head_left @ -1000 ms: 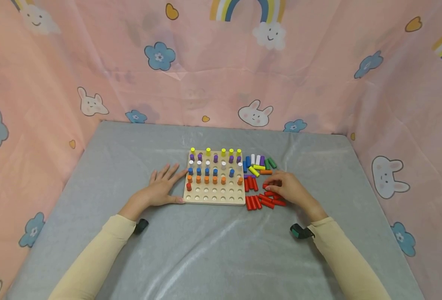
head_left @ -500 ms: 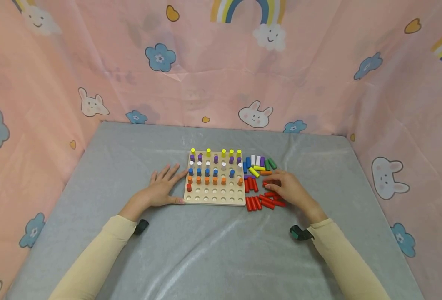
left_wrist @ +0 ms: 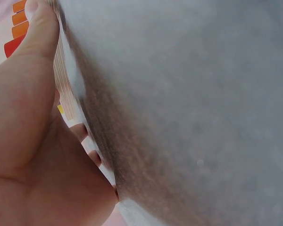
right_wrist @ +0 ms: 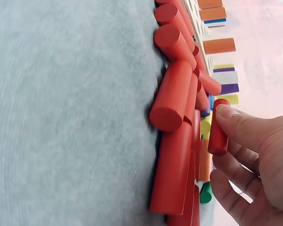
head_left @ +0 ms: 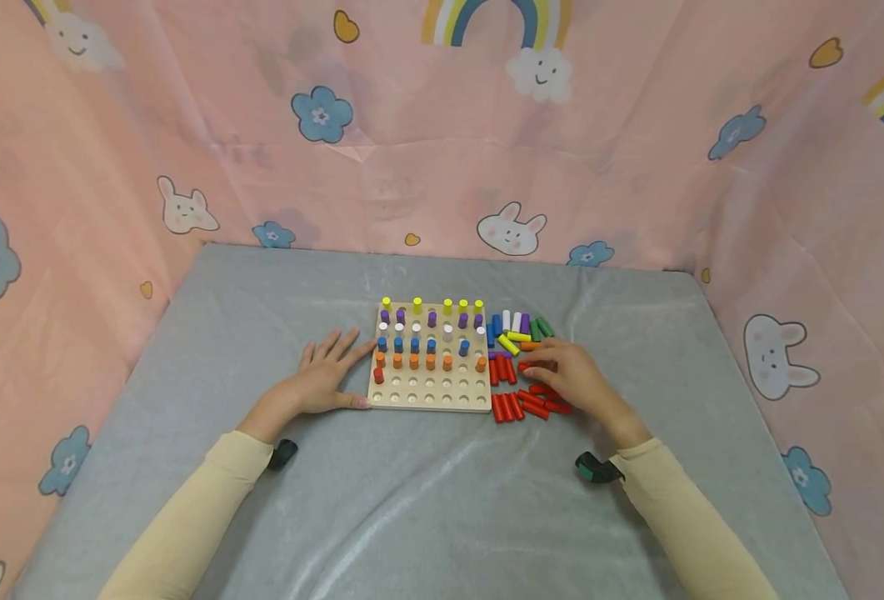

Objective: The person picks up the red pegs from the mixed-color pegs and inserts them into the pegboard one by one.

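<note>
A wooden pegboard (head_left: 430, 392) lies on the table, with rows of upright yellow, purple, white, blue and orange pegs. One red peg (head_left: 378, 376) stands at its left in the row below the orange ones. My left hand (head_left: 323, 379) is spread flat, its thumb and index finger touching the board's left edge. To the right of the board, my right hand (head_left: 572, 377) pinches a red peg (right_wrist: 219, 129) between thumb and fingers, raised over the loose pegs, as the right wrist view shows. Several loose red pegs (head_left: 534, 409) lie beneath and in front of that hand.
Loose green pegs (head_left: 544, 327), white pegs (head_left: 511, 321), blue, purple, yellow and orange ones lie beside the board's upper right. A grey cloth (head_left: 427, 500) covers the table. Pink printed curtains (head_left: 412, 150) enclose the back and sides.
My right hand has shifted slightly left toward the board with the red peg in its fingers. The left hand and the board have stayed where they were.
</note>
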